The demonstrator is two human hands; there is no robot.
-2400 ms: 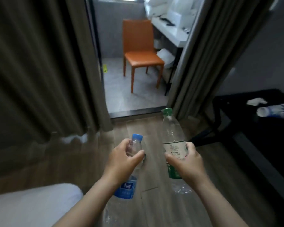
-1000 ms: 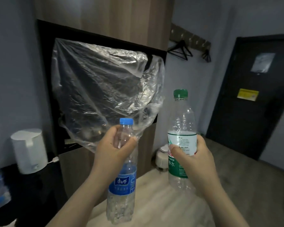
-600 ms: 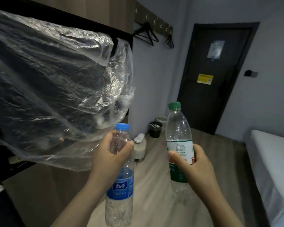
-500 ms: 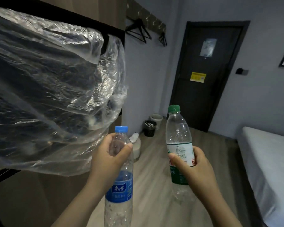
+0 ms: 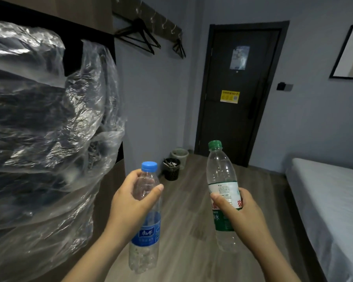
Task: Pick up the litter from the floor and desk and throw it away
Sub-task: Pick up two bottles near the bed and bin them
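My left hand (image 5: pixel 130 202) grips an empty clear bottle with a blue cap and blue label (image 5: pixel 146 237) around its upper part, held upright. My right hand (image 5: pixel 237 212) grips a second empty clear bottle with a green cap and green-white label (image 5: pixel 220 174) at its label, also upright. Both are held out in front of me above the wooden floor. Ahead by the wall stand a black mesh bin (image 5: pixel 171 169) with scraps inside and a pale bin (image 5: pixel 179 156) just behind it.
A large clear plastic sheet (image 5: pixel 49 127) hangs over a dark panel on the left, close to my left arm. A dark door (image 5: pixel 236 94) is straight ahead. A white bed (image 5: pixel 330 200) lines the right. Hangers (image 5: pixel 139 37) hang on the wall rack.
My view has swung from the curtains and orange chair round to the door side of the room. The bins came into sight and grew nearer. Both hands kept holding their bottles.
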